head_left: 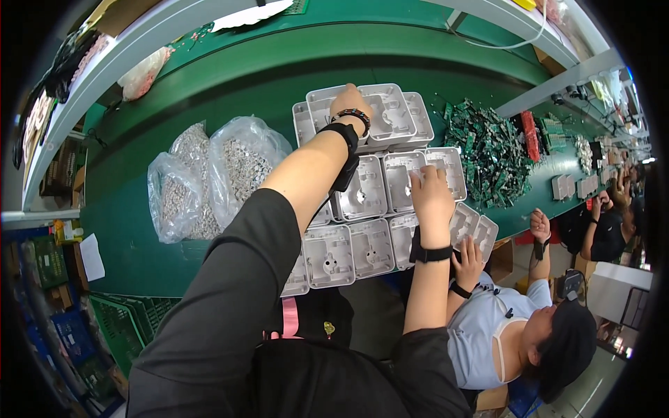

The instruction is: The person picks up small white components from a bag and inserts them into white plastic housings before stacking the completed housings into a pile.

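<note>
The person's left hand (350,101) reaches far over the green bench (209,90), fingers curled onto the top shell of the far stack of grey plastic housings (390,115). Their right hand (431,195) lies flat, fingers together, on a nearer housing (404,174). Clear bags of small metal parts (209,177) sit left; green circuit boards (488,150) right
</note>
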Tool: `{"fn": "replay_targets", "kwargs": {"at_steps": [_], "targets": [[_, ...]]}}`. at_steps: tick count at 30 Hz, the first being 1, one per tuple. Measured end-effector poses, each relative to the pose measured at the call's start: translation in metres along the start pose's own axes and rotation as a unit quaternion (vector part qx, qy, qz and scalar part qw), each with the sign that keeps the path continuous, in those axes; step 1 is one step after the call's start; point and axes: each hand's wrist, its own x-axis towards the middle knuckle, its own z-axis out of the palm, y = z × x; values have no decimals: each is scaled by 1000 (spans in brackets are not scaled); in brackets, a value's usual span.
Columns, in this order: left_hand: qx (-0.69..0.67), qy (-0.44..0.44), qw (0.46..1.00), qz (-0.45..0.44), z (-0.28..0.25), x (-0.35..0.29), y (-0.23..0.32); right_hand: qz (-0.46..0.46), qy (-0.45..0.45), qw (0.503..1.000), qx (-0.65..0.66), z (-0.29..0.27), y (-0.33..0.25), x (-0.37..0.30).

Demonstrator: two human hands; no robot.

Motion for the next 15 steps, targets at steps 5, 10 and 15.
{"fn": "replay_targets", "kwargs": {"at_steps": [5,10,15], "targets": [[-12,-40,999,-6,10,11,4,-7,31,998,54,-29,-23,-25],[30,-49,991,119,-34,-35,7,4,33,999,-15,-38,-43,-35],[-294,104,902,300,-91,-124,-142,-248,-4,968,45,-39,-133,-68]]}}
